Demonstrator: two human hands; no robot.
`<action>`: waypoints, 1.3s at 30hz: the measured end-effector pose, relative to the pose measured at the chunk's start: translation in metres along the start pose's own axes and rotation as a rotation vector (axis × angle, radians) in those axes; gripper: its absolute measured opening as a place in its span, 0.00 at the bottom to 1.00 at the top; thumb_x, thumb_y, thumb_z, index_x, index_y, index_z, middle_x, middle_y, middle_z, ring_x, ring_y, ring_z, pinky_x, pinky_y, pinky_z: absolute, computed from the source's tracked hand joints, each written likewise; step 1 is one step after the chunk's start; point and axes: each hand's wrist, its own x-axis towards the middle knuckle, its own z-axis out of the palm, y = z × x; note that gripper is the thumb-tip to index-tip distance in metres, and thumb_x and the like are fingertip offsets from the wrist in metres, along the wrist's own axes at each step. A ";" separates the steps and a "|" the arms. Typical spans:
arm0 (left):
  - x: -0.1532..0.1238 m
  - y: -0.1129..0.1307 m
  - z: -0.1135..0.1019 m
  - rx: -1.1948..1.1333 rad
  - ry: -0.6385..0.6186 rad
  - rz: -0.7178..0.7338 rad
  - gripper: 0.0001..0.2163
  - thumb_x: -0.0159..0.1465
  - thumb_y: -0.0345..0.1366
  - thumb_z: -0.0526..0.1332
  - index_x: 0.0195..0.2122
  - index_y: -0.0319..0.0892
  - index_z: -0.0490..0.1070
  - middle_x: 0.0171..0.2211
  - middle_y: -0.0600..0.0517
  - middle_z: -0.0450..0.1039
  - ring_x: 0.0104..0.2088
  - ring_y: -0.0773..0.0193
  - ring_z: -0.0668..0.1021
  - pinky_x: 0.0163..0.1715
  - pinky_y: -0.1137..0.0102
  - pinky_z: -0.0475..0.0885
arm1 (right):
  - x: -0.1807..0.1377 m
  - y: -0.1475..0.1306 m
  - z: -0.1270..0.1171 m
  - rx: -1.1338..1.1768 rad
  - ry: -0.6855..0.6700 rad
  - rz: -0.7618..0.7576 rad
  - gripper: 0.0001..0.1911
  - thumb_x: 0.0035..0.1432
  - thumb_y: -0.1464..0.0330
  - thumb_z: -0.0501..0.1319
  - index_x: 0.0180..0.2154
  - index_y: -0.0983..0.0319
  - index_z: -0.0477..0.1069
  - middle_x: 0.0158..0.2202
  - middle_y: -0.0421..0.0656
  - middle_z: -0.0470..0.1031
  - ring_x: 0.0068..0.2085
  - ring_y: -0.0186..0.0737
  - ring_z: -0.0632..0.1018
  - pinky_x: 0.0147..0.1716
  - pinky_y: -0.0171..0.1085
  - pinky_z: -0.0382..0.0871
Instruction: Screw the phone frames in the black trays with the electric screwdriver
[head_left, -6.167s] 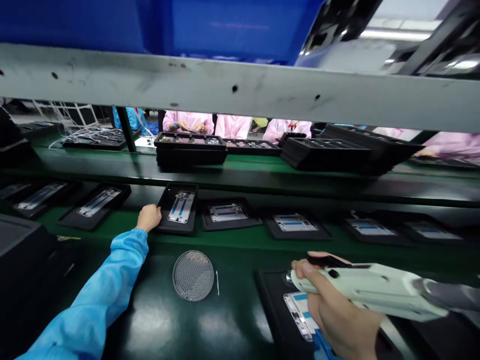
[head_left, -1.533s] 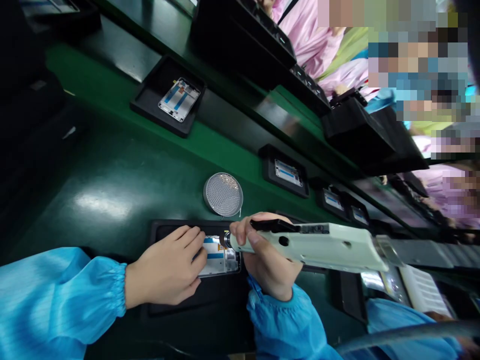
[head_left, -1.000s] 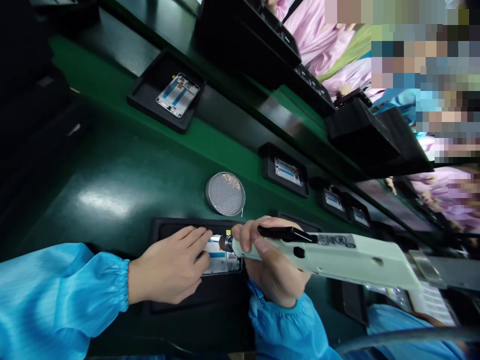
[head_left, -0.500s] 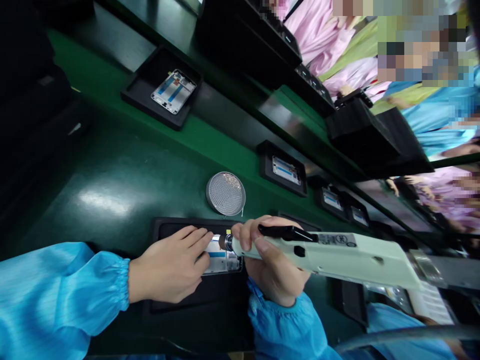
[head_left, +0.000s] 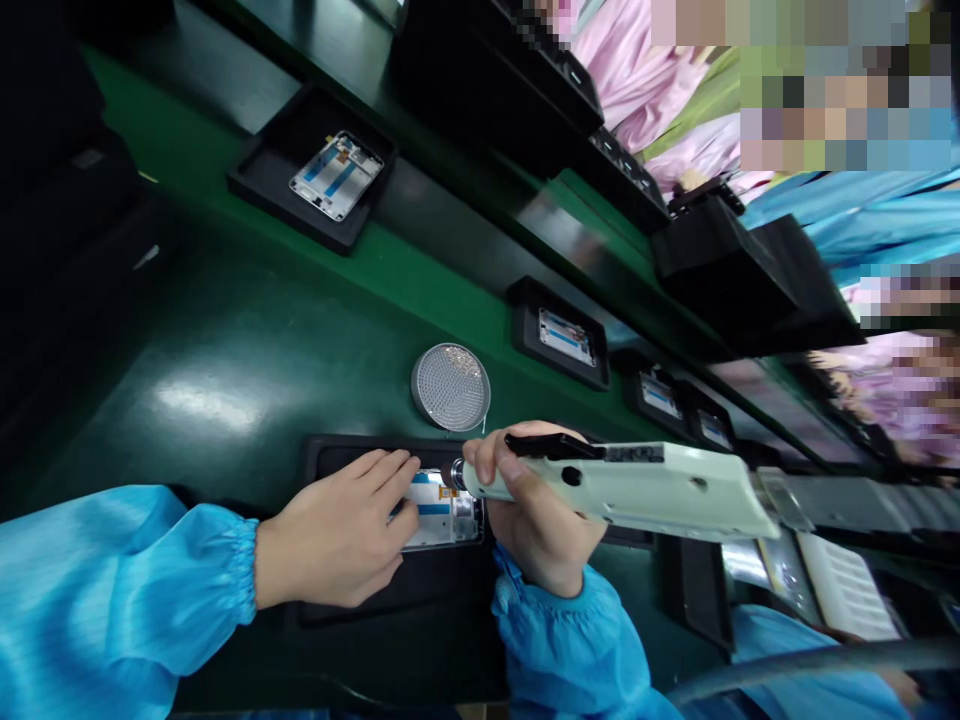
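My left hand (head_left: 341, 530) is closed over the left end of an opened phone frame (head_left: 450, 525), silver with blue strips, lying in a black tray (head_left: 360, 605). Its fingers hide that end of the frame. My right hand (head_left: 536, 510) grips a pale green electric screwdriver (head_left: 660, 495) with a black lever, held nearly level. The screwdriver's nose points left, over the frame's far edge; whether its bit touches anything cannot be made out. Just beyond the tray stands a round grey dish (head_left: 451, 388) full of small holes, with shiny bits at its far side.
Black trays with phone frames, one at the far left (head_left: 251, 175) and one at centre right (head_left: 521, 325), sit along the line. Dark boxes (head_left: 735, 260) stand behind. Co-workers' sleeves (head_left: 847, 225) show across. A grey cable (head_left: 825, 662) crosses the lower right, near a white slotted tray (head_left: 847, 585).
The screwdriver's rear end has swung left and slightly up, with my right hand shifting a little left. Trays on the line have slid slightly left. My left hand stays almost still.
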 end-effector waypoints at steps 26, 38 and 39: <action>0.002 0.003 -0.001 0.014 0.003 0.004 0.18 0.64 0.43 0.60 0.46 0.31 0.74 0.55 0.28 0.72 0.56 0.38 0.76 0.55 0.51 0.71 | -0.005 0.008 -0.001 -0.049 -0.026 -0.041 0.08 0.57 0.74 0.64 0.39 0.58 0.73 0.28 0.36 0.72 0.26 0.33 0.73 0.29 0.39 0.71; 0.000 0.000 -0.001 -0.013 -0.025 -0.018 0.18 0.65 0.45 0.61 0.45 0.33 0.73 0.54 0.30 0.73 0.57 0.38 0.75 0.54 0.48 0.73 | -0.009 0.014 -0.004 -0.076 -0.001 0.018 0.07 0.57 0.71 0.65 0.39 0.57 0.72 0.28 0.36 0.72 0.27 0.35 0.73 0.32 0.41 0.69; 0.000 -0.001 -0.001 -0.012 -0.031 -0.022 0.17 0.65 0.44 0.62 0.45 0.33 0.73 0.54 0.30 0.73 0.57 0.38 0.75 0.54 0.48 0.73 | -0.008 0.013 -0.005 -0.073 0.000 0.032 0.07 0.57 0.71 0.65 0.40 0.57 0.72 0.27 0.36 0.72 0.27 0.35 0.74 0.32 0.41 0.69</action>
